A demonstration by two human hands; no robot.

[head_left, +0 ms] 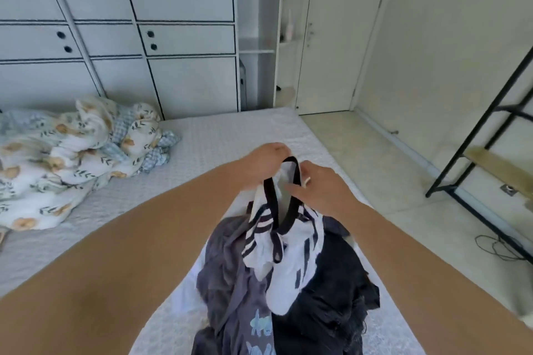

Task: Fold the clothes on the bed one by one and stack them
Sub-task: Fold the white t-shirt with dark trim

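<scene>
**Q:** Both hands are on the same garment?

**A:** Yes. The left hand [266, 166] has its fingers curled round the far side of the black collar of the white striped shirt [284, 256]; the right hand [318, 184] pinches the collar's near right side. Neither is slack, and both grasp that one collar.

**Q:** Where does the shirt lie from them?

**A:** Straight below. It hangs from the collar down toward the person, long axis running from the hands to the hem, its lower end resting on the dark clothes pile [323, 297] on the bed [219, 150]. A grey printed garment [230, 274] sits to the pile's left.

**Q:** Which hand is nearer the free fabric?

**A:** The right, I judge; the sleeves dangle just under it. Spreading the shirt likely calls for the hands to part along the shoulder line.

**Q:** And farther off?

**A:** A crumpled floral quilt [66, 158] at the far left of the bed, cabinets [178, 37] behind, a black metal rack [490, 135] at right.
</scene>
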